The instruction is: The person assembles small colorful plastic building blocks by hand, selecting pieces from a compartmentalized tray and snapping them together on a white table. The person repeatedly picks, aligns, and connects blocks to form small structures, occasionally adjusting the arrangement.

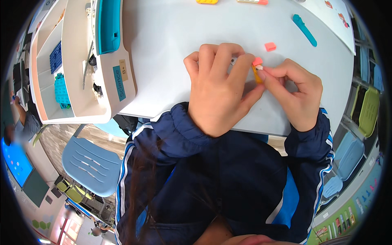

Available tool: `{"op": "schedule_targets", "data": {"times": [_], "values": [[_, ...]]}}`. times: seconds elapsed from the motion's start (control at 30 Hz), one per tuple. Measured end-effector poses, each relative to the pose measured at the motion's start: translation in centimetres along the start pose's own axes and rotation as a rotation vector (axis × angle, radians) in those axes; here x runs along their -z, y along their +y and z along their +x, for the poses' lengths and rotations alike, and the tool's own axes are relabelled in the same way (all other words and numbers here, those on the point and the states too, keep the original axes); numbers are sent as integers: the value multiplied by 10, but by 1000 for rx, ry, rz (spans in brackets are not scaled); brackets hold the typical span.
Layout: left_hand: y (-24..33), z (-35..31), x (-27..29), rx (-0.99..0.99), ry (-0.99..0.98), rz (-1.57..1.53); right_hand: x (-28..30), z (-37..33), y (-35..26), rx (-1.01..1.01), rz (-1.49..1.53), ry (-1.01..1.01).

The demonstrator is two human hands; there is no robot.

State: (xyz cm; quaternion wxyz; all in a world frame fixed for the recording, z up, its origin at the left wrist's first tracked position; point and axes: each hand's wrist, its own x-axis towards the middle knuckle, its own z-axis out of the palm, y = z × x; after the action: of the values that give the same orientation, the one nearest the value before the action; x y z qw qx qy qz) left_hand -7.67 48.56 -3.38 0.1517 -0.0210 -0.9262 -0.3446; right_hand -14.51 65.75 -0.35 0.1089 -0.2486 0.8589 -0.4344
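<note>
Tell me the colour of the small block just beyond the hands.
The small block is pink; head view.

The head view originates at the wearer's head, from the left unit of a side-by-side fisheye pair, and faces steeply downward. The wearer's jacket (249, 175) fills the 6 o'clock sector at close range. The tabletop (163, 61) extends toward 12 o'clock. The left hand (216, 85) registers near 1 o'clock, the right hand (296, 92) between 2 and 3. The wide field reaches a chair (92, 169) at 8 o'clock; straight edges bow toward the rim.
</note>
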Motion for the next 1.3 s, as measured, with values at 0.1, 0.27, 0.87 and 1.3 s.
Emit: {"op": "schedule_targets", "data": {"times": [0.1, 0.27, 0.87, 1.3], "values": [[1, -1, -7, 2, 27, -20, 0, 3, -2, -35, 3, -26], [-1, 2, -13, -11, 48, -3, -3, 7, -5, -4, -47, -25], [-1, 0, -13, -35, 70, -11, -9, 9, 2, -67, 128, -91], [-23, -9, 15, -143, -113, -219, 10, 21, 7, 51, 111, 114]]}}
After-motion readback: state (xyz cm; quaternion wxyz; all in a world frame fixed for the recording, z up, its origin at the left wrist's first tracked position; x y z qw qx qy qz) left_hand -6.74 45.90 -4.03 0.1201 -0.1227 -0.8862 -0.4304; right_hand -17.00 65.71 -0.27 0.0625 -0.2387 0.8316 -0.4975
